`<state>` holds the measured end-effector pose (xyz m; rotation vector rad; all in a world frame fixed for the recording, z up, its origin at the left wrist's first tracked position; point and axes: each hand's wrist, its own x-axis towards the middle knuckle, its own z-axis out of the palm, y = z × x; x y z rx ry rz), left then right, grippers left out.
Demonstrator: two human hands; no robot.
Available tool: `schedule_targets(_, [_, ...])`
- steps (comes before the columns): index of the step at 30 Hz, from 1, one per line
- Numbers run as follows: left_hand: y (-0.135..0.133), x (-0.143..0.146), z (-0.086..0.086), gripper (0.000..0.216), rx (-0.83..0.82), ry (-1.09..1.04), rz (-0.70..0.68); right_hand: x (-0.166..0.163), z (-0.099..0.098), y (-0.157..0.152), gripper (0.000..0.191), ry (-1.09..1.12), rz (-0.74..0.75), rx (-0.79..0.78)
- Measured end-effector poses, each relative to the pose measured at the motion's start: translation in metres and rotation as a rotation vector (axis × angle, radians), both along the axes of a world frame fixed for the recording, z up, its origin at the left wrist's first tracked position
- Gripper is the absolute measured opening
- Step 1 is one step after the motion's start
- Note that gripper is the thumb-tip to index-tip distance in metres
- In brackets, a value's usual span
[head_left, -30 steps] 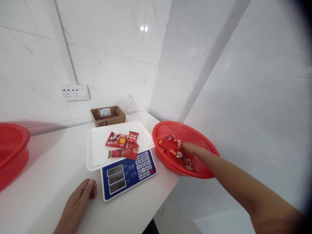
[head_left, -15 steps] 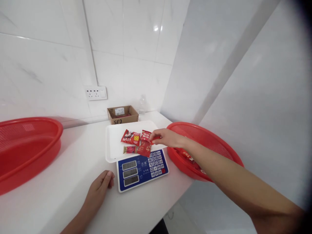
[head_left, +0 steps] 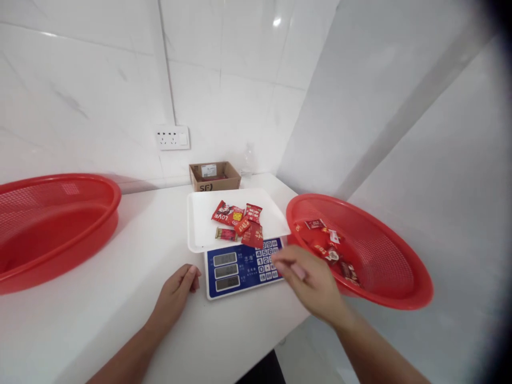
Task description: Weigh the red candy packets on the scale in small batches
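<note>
My left hand [head_left: 178, 288] rests on the table in a loose fist, just left of the scale [head_left: 246, 269]. My right hand [head_left: 310, 280], somewhat blurred, is over the scale's right edge with its fingers curled in and nothing visible in them. On the scale's white tray [head_left: 200, 229] lie several red snack packets: a larger LOVE packet [head_left: 227, 213], a small packet [head_left: 254, 213], a flat red packet [head_left: 253, 236], a narrow pink-and-gold packet [head_left: 226, 234], and a small orange-red packet [head_left: 242, 225] on top between them.
To the right, a red basket [head_left: 392, 250] holds several wrapped snacks [head_left: 332, 254] and overhangs the table edge. Another red basket [head_left: 92, 224] stands at the left. Behind the tray are a cardboard box [head_left: 216, 184] and some clear plastic [head_left: 248, 160] by the wall.
My right hand has let go of the small orange-red packet on the pile and drawn back toward me, right of the keypad. The camera view has shifted a little; my left hand stays put.
</note>
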<state>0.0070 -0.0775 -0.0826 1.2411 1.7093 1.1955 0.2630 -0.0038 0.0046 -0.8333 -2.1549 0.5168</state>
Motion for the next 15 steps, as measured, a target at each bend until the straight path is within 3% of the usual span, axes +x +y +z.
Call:
schedule_targets(4, [-0.001,0.001,0.001,0.036,-0.004,0.014,0.002,-0.003,-0.071,-0.039,0.026,-0.123,0.106,-0.341])
schedule_targets(7, [-0.001,0.001,0.000,0.036,-0.008,0.036,0.011,-0.013,-0.104,-0.049,0.028,-0.172,0.090,-0.441])
schedule_targets(11, [-0.003,0.005,-0.001,0.037,0.018,0.103,0.045,-0.017,-0.109,-0.048,0.027,-0.127,0.071,-0.497])
schedule_targets(15, [-0.011,0.001,0.008,0.036,0.085,0.258,0.164,-0.013,-0.106,-0.047,0.028,-0.099,0.083,-0.502])
